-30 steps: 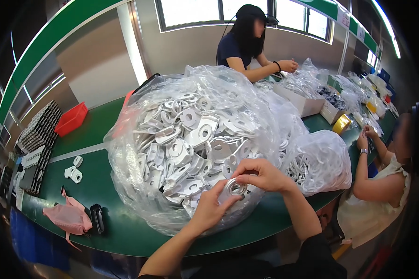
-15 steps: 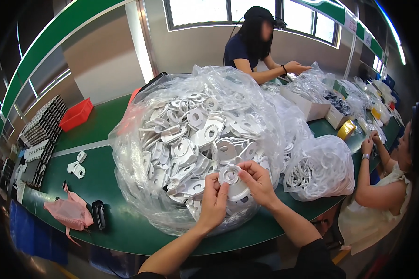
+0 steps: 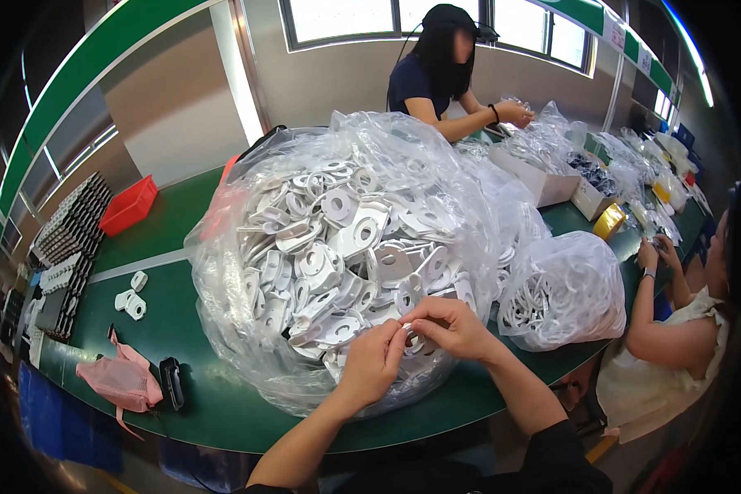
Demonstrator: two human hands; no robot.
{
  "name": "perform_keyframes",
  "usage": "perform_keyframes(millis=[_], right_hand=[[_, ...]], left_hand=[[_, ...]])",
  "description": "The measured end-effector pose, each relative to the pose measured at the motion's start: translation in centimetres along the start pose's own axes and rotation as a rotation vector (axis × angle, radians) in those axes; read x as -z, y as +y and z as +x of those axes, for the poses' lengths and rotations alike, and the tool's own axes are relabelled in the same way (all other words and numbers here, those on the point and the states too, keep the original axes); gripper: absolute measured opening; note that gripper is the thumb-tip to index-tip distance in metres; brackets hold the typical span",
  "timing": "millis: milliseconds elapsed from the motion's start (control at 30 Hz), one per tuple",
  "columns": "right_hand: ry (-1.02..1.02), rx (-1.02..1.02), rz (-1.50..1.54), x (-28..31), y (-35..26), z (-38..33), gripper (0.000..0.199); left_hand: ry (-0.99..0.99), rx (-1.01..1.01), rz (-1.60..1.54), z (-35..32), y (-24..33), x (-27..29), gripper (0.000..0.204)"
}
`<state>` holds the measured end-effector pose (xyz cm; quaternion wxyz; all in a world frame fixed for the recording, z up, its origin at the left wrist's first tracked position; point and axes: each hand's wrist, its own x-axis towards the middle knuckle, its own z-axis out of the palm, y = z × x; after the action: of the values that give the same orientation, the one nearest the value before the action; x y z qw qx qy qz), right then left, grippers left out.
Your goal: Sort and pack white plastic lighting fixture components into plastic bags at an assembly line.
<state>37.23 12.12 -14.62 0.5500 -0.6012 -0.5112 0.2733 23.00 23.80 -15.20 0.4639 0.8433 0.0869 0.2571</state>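
My left hand (image 3: 372,362) and my right hand (image 3: 453,328) meet over the near side of a large clear plastic bag (image 3: 230,346). Both are closed, pinching a small white plastic ring (image 3: 407,327) between fingertips and thumbs. Fingers cover most of the ring, and only a sliver of its edge shows. Beneath and beyond my hands, the open bag is heaped with white plastic parts (image 3: 337,206), many of them flat with a round hole.
A tied bag of white rings (image 3: 561,292) stands to the right, near yellow tape (image 3: 609,221). Left lie loose white parts (image 3: 132,305), a pink pouch (image 3: 122,379), a black case (image 3: 172,383), a red bin (image 3: 129,204) and stacked trays (image 3: 74,218). Two people work across and right.
The ring, earlier face-up between my hands, is now tilted and mostly hidden by my fingers. My hands have drawn together and sit slightly lower. The view has shifted slightly.
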Motion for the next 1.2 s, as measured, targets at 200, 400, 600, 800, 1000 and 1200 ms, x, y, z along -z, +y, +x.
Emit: perform_keyframes(millis=[200,400,600,800,1000,1200], right_hand=[[0.012,0.097,-0.145,-0.5,0.2,-0.2,0.011],[-0.005,0.039,-0.122,-0.5,0.1,-0.3,0.012],[0.370,-0.030,0.354,-2.2,0.8,0.1,0.008],[0.488,0.039,0.463,-2.5,1.5,-0.1,0.014],[0.486,0.020,-0.058,-2.4,-0.2,-0.3,0.031],[0.376,0.104,0.020,-1.3,0.2,0.0,0.032]], left_hand=[[0.023,-0.034,0.223,0.1,-0.1,0.6,0.022],[-0.021,0.005,0.061,0.0,-0.5,0.6,0.021],[0.194,0.073,-0.304,-0.3,-1.2,-1.4,0.039],[0.094,-0.028,0.135,-0.9,-0.3,-1.6,0.050],[0.105,-0.092,0.144,-0.9,-0.6,-1.2,0.052],[0.111,0.006,0.145,-0.5,0.7,0.2,0.049]])
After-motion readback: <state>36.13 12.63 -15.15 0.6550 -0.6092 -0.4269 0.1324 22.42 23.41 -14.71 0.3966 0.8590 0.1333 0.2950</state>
